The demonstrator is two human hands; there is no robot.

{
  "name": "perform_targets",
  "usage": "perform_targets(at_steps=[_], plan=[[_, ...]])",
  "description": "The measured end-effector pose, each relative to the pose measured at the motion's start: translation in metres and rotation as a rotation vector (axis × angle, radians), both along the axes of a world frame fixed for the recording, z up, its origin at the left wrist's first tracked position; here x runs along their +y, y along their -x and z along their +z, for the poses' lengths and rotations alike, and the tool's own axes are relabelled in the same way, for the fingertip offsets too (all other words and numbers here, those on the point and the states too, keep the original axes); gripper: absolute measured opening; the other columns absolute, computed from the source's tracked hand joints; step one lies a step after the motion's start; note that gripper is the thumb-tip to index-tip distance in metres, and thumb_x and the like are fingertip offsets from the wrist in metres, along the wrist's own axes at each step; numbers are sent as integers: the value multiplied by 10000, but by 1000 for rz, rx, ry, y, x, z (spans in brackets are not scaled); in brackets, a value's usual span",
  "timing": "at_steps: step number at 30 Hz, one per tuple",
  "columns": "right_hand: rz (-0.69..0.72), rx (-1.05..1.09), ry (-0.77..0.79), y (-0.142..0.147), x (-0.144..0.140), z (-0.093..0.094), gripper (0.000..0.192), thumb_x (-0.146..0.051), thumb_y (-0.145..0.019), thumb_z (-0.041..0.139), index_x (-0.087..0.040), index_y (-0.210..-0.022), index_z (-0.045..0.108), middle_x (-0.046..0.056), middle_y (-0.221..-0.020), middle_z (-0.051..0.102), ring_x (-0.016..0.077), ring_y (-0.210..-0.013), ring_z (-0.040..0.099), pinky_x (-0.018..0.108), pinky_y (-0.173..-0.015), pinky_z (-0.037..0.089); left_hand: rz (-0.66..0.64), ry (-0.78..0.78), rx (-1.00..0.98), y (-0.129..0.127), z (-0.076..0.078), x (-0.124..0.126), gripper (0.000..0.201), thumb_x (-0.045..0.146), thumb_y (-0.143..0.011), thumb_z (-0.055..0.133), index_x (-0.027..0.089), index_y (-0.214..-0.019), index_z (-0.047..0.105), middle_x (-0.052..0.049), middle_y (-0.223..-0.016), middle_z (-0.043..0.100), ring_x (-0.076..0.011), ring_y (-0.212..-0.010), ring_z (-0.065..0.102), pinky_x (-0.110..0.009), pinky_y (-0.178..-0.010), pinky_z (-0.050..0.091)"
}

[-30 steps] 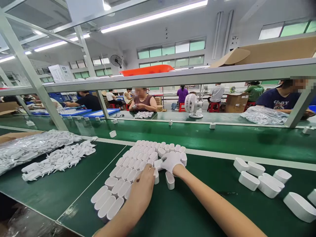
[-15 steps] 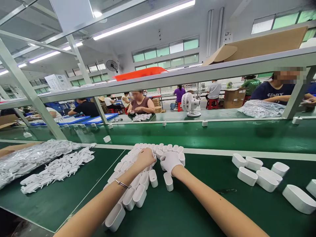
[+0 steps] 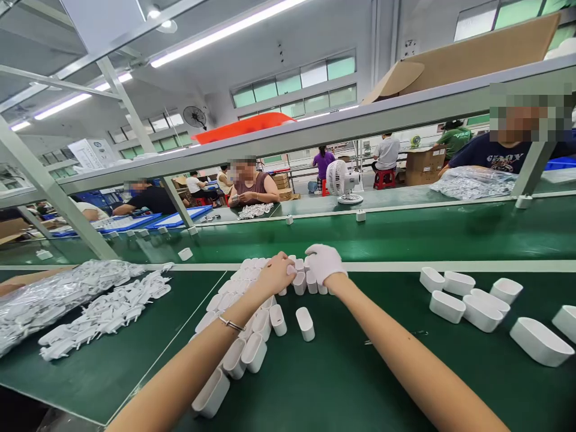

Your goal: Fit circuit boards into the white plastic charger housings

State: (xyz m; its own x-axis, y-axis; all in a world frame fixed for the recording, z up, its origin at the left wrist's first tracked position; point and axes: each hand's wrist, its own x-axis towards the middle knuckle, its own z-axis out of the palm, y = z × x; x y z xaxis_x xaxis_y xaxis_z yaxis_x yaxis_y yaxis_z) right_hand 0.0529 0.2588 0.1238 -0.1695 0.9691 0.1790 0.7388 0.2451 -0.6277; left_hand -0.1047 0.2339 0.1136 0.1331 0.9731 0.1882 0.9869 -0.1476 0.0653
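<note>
Where both hands meet, white shells (image 3: pixel 300 282) just under curled fingers (image 3: pixel 288 271), grip itself hidden.

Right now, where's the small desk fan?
In the head view, the white desk fan stands upright on the far bench beyond the green conveyor belt, just right of centre, between the seated person in the dark sleeveless top and the red stools.

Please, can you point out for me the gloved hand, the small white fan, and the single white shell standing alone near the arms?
gloved hand (image 3: pixel 324 262), head view, on the back of the white glove.
fan (image 3: pixel 338 179), head view, on the round front grille.
single shell (image 3: pixel 305 323), head view, on its open top rim.
</note>
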Motion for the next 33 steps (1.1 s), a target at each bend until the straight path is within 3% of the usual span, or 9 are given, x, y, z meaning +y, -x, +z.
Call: perform_targets(at_steps=[4, 8, 13, 18, 20, 22, 26, 29, 33], plan=[[1, 115, -3, -29, 25, -9, 332, -289, -845, 464, -207, -1080, 683, 58, -1210, 626, 262, -1130, 542, 360, -962, 396, -111, -17, 17, 0, -2, -2, 162, 329, -832, 597, 207, -840, 703, -68, -1134, 536, -242, -1079, 513, -378, -956, 396], [126, 267, 38, -44, 43, -38, 439, -393, -915, 379, -166, -1216, 605, 67, -1287, 581, 202, -1190, 517, 299, -1013, 373, -168, -11, 39, 6, 4, -7, 232, 281, -848, 520, 224, -728, 710, -61, -1148, 537, -250, -1078, 494, -404, -960, 388], [213, 413, 137, -45, 54, -68, 520, -420, -949, 293, -116, -1307, 516, 90, -1351, 523, 175, -1237, 483, 283, -1049, 342, -199, 37, 70, 12, 16, -10, 318, 428, -824, 530, 223, -661, 711, -52, -1264, 517, -302, -1155, 425, -475, -1012, 328], [269, 451, 211, -38, 56, -73, 503, -485, -916, 375, -141, -1192, 617, 89, -1271, 593, 223, -1169, 540, 334, -1029, 367, -203, 66, 78, 13, 17, -13, 487, 595, -798, 526, 194, -560, 666, -60, -1395, 438, -381, -1283, 292, -573, -1076, 164], [268, 463, 215, -36, 57, -72, 500, -495, -916, 373, -149, -1170, 629, 86, -1252, 608, 227, -1154, 551, 342, -1020, 375, -182, 58, 63, 13, 16, -8, 473, 570, -841, 485, 190, -635, 677, -69, -1427, 402, -378, -1308, 264, -582, -1079, 141], [260, 475, 209, -34, 58, -73, 509, -501, -918, 369, -149, -1195, 611, 84, -1273, 592, 220, -1172, 538, 331, -1025, 370, -137, 48, 32, 12, 13, 3, 409, 491, -909, 419, 189, -833, 684, -91, -1431, 389, -343, -1303, 300, -576, -1073, 173], [273, 479, 194, -32, 60, -76, 504, -490, -931, 350, -154, -1212, 601, 78, -1279, 589, 205, -1192, 527, 314, -1038, 360, -101, 103, -39, 9, 4, 40, 355, 385, -935, 472, 176, -1218, 520, -106, -1375, 439, -279, -1249, 415, -535, -1044, 300], [308, 459, 160, -30, 57, -75, 459, -453, -932, 375, -171, -1215, 602, 65, -1302, 572, 192, -1211, 512, 309, -1061, 340, -134, 189, -71, 6, 0, 62, 349, 373, -911, 539, 172, -1196, 537, -97, -1299, 508, -268, -1190, 478, -523, -1016, 358], [354, 418, 115, -26, 53, -75, 493, -446, -909, 441, -183, -1321, 508, 51, -1391, 483, 175, -1273, 447, 290, -1087, 314, -176, 269, -114, 4, 1, 70, 252, 350, -912, 544, 165, -1074, 600, -81, -1194, 576, -239, -1097, 544, -478, -964, 426]])
